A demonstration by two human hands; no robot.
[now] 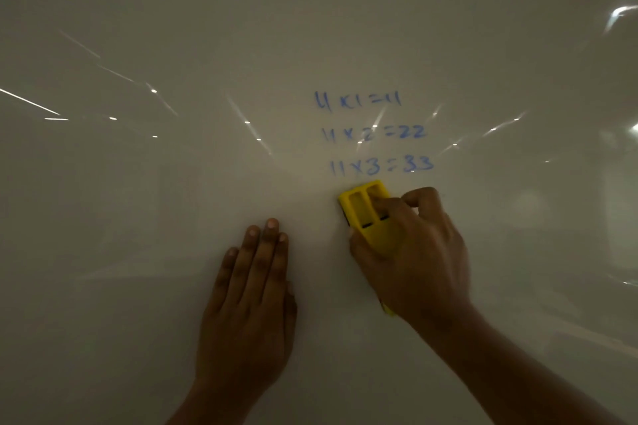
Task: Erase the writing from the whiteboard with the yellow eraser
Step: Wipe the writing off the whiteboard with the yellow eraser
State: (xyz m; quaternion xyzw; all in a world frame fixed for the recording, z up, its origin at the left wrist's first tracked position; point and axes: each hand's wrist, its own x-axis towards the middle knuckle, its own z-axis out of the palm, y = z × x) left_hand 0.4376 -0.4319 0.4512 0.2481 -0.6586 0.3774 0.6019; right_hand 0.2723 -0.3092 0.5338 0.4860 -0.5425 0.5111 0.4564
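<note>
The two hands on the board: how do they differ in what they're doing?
The left hand lies flat, fingers straight and together, palm on the whiteboard, holding nothing. The right hand is curled around the yellow eraser, gripping it just below the blue writing. The left hand sits lower and further from the writing than the right hand. Both are bare and reach up from the bottom of the view.

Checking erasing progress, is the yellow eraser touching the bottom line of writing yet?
Apart. The head view shows bare board between the yellow eraser and the bottom line.
</note>
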